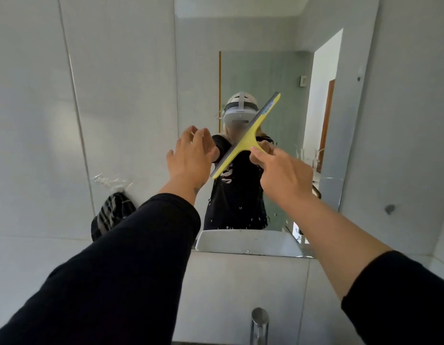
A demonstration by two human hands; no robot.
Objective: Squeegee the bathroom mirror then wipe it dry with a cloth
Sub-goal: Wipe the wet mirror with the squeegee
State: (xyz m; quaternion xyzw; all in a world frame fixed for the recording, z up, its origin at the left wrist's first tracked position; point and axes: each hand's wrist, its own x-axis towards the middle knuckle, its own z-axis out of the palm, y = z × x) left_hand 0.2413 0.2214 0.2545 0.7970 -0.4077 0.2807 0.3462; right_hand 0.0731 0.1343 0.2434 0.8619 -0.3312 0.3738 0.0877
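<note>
The right hand (283, 175) clamps the handle of the yellow squeegee (246, 135), whose blade lies slantwise against the mirror (265, 70). The left hand (188, 155) hovers just left of the squeegee, fingers spread, holding nothing. A striped cloth (111, 215) hangs on the wall, left of the mirror's lower edge.

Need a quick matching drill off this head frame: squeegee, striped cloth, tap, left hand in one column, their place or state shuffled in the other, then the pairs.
Things:
1. squeegee
2. striped cloth
3. tap
4. left hand

Places or states:
A. open, fingers spread, holding nothing
B. bottom edge of the view, below the mirror
C. gripped by the right hand, blade tilted diagonally
D. against the wall, left of the mirror

Pairs: 1-C, 2-D, 3-B, 4-A
</note>
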